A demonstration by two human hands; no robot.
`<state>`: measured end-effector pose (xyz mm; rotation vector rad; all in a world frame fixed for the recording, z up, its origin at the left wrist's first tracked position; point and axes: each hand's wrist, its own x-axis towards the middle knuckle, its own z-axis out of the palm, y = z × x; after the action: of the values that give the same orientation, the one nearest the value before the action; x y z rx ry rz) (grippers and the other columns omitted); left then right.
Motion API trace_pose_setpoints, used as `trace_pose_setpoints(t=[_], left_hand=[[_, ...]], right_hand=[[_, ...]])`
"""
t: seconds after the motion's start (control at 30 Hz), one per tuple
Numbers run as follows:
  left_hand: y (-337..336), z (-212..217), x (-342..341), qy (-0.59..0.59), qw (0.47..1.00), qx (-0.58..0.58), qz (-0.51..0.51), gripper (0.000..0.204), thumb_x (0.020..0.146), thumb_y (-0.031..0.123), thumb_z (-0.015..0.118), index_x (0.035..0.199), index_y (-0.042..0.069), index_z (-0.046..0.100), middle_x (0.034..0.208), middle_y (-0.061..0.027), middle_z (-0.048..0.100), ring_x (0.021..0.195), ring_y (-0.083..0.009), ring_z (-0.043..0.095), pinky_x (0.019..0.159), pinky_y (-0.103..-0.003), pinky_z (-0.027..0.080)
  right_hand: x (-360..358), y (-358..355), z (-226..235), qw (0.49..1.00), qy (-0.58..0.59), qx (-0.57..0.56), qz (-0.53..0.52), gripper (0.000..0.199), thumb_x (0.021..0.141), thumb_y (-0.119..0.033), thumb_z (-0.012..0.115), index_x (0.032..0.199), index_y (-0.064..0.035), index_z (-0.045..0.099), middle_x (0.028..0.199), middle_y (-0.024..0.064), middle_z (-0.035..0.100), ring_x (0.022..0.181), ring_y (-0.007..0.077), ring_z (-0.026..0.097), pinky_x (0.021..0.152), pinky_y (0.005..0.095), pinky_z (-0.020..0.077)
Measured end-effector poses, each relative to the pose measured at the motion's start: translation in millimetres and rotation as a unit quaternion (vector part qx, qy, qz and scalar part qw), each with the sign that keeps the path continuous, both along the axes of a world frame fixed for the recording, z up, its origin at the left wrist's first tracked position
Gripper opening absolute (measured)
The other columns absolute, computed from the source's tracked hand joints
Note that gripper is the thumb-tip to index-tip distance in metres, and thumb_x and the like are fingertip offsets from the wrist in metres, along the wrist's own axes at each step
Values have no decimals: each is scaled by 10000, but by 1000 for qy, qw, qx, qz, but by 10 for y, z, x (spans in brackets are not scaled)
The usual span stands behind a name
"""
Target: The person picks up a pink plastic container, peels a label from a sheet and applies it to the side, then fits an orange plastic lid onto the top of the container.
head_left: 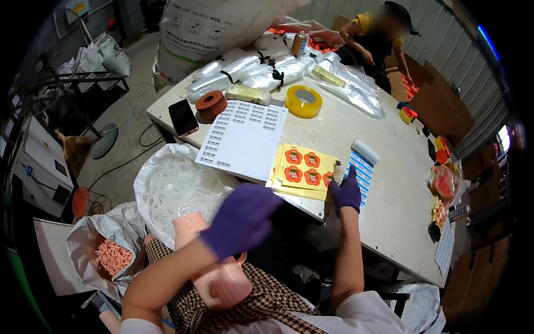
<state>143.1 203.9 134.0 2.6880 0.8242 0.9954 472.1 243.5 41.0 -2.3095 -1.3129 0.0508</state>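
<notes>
My left hand (242, 217), in a purple glove and smeared by motion, is over a pink plastic jug (222, 284) that lies tilted across my lap. The jug's neck points toward the table, and part of its body is hidden by my forearm. My gloved right hand (346, 193) is at the table's near edge, closed around a small pale bottle-like thing (337, 172). One finger lies along a blue-and-white label strip (361, 177), which has a rolled end. Beside that hand are yellow sheets of orange flower-shaped stickers (303, 167).
A white label sheet (239, 139), yellow tape roll (303, 102), brown tape roll (211, 104) and phone (183, 117) lie on the table (400, 222). Plastic bags (278, 69) are behind. Left stands a sack of clear rings (178, 186). Another person (372, 44) sits beyond.
</notes>
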Motion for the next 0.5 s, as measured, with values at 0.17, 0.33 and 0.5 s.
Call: trace_pose_setpoints(t=[0.17,0.33,0.5], left_hand=[[445,-795,1141,100,995,-3,31,551,875,338,617,1328,34,536,1363,-154,553,1277,-308,505,1111,-455,346],[479,-963,1210,200,975,-41,86,650,907,439,577,1423,57,472,1470,-136,478,1381,-322,416,1173,-496,253],[485,-878,1136,225,970,-67,61,676,866,438,621,1405,54,486,1421,-141,502,1348,-344,440,1153,-509,271]], right_hand=[[-113,52,240,991,-97,-91,13,275,853,-294,671,1037,-99,609,948,146,677,902,343,675,755,455,537],[-13,-108,703,985,-59,-127,98,276,816,-321,675,944,-81,626,939,143,693,869,318,682,738,429,536],[159,-176,449,956,-103,-3,275,302,829,-293,649,1061,-104,691,954,136,699,860,308,681,728,419,536]])
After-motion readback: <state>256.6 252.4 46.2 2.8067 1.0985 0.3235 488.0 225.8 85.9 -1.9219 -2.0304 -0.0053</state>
